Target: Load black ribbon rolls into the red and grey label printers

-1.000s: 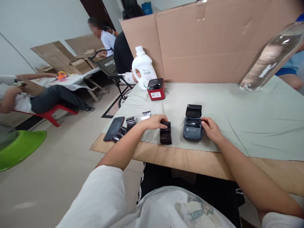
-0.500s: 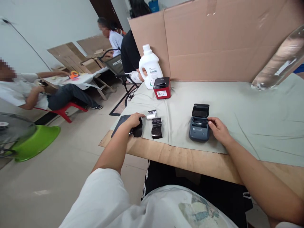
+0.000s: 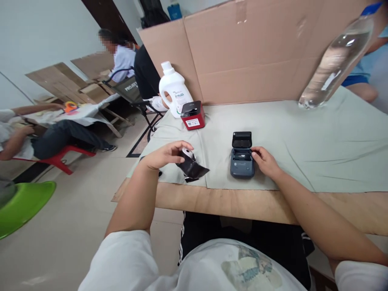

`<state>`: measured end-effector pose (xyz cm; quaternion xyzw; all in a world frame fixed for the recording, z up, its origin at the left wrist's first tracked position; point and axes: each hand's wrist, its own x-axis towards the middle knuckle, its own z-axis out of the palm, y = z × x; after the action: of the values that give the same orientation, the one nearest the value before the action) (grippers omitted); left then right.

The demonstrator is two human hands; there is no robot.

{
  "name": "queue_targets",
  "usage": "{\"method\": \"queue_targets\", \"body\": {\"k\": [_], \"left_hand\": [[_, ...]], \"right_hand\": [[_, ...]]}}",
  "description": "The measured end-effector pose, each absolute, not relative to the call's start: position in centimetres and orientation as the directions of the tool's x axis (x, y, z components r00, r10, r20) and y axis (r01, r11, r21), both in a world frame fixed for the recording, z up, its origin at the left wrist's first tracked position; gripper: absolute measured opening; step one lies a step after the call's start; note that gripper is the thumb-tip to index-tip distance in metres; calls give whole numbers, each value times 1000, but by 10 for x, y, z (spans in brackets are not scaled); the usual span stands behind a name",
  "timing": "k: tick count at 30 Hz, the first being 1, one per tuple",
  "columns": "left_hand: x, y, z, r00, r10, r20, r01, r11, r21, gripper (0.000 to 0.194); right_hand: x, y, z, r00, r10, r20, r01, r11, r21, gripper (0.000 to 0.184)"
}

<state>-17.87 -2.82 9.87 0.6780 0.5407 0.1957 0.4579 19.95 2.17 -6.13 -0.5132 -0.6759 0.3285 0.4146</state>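
My left hand (image 3: 174, 153) is closed round a small roll with a white core (image 3: 187, 152), and its loose glossy black strip (image 3: 195, 169) hangs down to the right. Other dark pieces lie partly hidden beneath the strip and behind my left wrist. A dark blue-grey label printer (image 3: 242, 165) stands on the cloth with its black lid (image 3: 241, 139) flipped up. At the printer's right edge, near the hinge, my right hand (image 3: 265, 161) grips with thumb and fingertips.
Behind the rolls stand a red box with a black top (image 3: 193, 117) and a white jug (image 3: 176, 91). A cardboard panel (image 3: 251, 56) rises along the back, with a clear bottle (image 3: 336, 66) at right. The table's wooden edge (image 3: 227, 202) runs in front; people sit beyond.
My left hand has moved right from the dark pieces at the left and now holds a roll with its black strip. My right hand stays at the printer. The view has turned right.
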Motion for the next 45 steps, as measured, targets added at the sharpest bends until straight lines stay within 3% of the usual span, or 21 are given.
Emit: {"method": "queue_targets", "body": {"k": [4, 9, 13, 17, 23, 27, 30, 34, 36, 39, 41, 45], "left_hand": [[-111, -22, 96, 621, 730, -285, 438, -21, 899, 51], [-32, 10, 71, 737, 669, -96, 387, -301, 872, 39], [5, 32, 57, 720, 693, -33, 532, -522, 666, 41], [17, 42, 50, 657, 738, -154, 723, -560, 404, 40], [18, 45, 40, 650, 747, -137, 748, -597, 289, 37], [15, 41, 36, 649, 760, -42, 710, -584, 394, 34], [7, 39, 31, 595, 789, 154, 629, -576, 521, 21], [-10, 45, 13, 251, 889, 382, 600, -453, 660, 24], [-16, 47, 1, 113, 933, 341, 545, -345, 764, 36], [-20, 42, -11, 112, 980, 166, 364, -196, 911, 53], [-19, 35, -13, 123, 984, 128, 272, -157, 949, 56], [-19, 24, -16, 45, 982, 183, 209, -188, 960, 48]], "right_hand": [[200, 21, -59, -141, 965, 221, 411, 261, -874, 37], [202, 23, -58, -137, 965, 225, 393, 261, -882, 37], [203, 23, -60, -140, 964, 226, 372, 263, -890, 35], [203, 23, -60, -142, 966, 216, 369, 255, -894, 34], [202, 23, -58, -148, 961, 232, 397, 273, -876, 32], [202, 22, -55, -148, 963, 224, 408, 266, -873, 33], [202, 21, -54, -155, 961, 230, 406, 274, -872, 33], [203, 21, -55, -153, 960, 233, 397, 275, -876, 33], [203, 21, -56, -145, 964, 223, 393, 263, -881, 33], [203, 22, -57, -135, 970, 204, 377, 240, -894, 34], [203, 22, -57, -122, 973, 195, 363, 227, -904, 35], [204, 23, -59, -84, 977, 194, 354, 211, -911, 38]]}}
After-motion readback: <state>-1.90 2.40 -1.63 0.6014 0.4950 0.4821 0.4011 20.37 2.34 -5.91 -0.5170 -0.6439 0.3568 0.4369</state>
